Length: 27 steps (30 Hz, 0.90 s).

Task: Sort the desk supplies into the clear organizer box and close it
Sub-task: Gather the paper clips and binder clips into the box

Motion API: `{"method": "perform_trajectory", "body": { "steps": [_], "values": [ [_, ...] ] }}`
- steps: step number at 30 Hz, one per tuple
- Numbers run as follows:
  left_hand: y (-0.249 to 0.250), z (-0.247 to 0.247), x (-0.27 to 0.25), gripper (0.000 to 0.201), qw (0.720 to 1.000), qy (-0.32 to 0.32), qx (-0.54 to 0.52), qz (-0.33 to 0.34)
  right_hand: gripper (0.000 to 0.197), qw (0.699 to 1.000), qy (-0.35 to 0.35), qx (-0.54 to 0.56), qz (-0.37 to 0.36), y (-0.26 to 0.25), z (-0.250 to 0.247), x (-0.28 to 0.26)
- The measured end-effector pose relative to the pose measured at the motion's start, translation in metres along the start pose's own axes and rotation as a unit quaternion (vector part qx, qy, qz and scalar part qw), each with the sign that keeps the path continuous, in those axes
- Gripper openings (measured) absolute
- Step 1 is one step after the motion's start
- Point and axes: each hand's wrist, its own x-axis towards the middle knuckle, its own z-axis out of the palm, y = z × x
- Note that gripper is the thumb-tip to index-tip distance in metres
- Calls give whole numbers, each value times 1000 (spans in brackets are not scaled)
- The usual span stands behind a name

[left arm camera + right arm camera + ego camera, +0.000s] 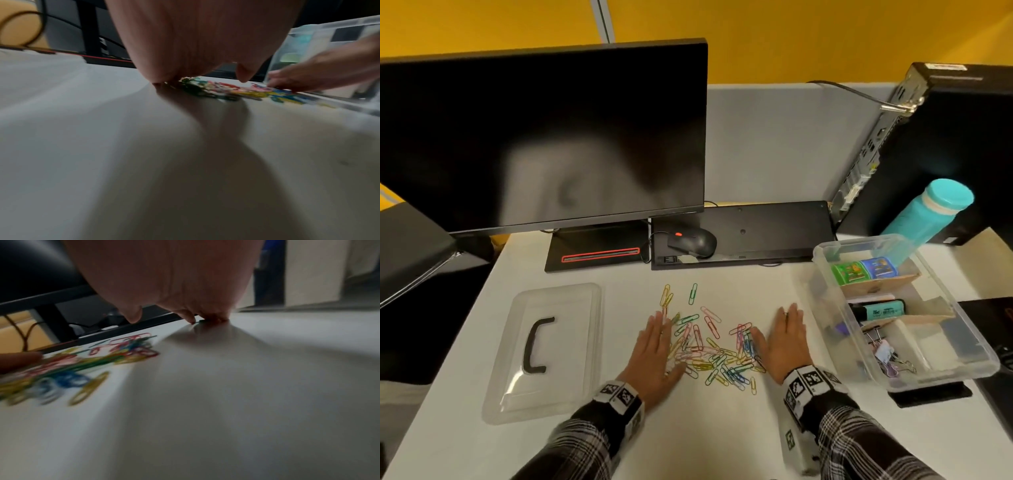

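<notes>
The clear organizer box, well to the right of the right hand, already holds markers and binder clips. The paper clips remain heaped on the worktop between both hands' straight, flat-pressed fingers; the lid lies off beyond the left hand.

Wrist-view paper clips blurred; box contents unclear.
</notes>
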Motion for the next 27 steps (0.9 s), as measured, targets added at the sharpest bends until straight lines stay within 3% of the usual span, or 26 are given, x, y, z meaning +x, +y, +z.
{"method": "perform_trajectory", "body": {
  "steps": [4,7,11,14,16,18,20,24,27],
  "values": [
    [28,9,4,76,998,-1,-25,65,86,993,-61,18,-102,-29,17,-28],
    [30,-1,17,69,995,44,-50,72,96,983,-93,11,-158,-47,24,-44],
    [13,-27,53,67,989,108,-100,-32,97,982,-65,-34,-174,-61,17,-18],
    [6,-42,74,67,983,110,-103,-105,81,979,-72,-52,-183,-73,14,9],
    [8,-45,80,66,990,97,-63,-78,79,972,-86,-80,-205,-78,17,17],
    [14,-39,80,63,995,80,-52,-16,98,961,-93,-102,-241,-76,23,15],
    [20,-28,72,59,995,80,-44,36,104,952,-99,-90,-276,-66,25,9],
    [26,-16,53,50,993,74,-48,73,83,951,-124,12,-283,-43,14,-8],
    [24,-22,54,46,993,89,-56,59,49,962,-31,16,-270,-29,7,-16]
  ]
}}
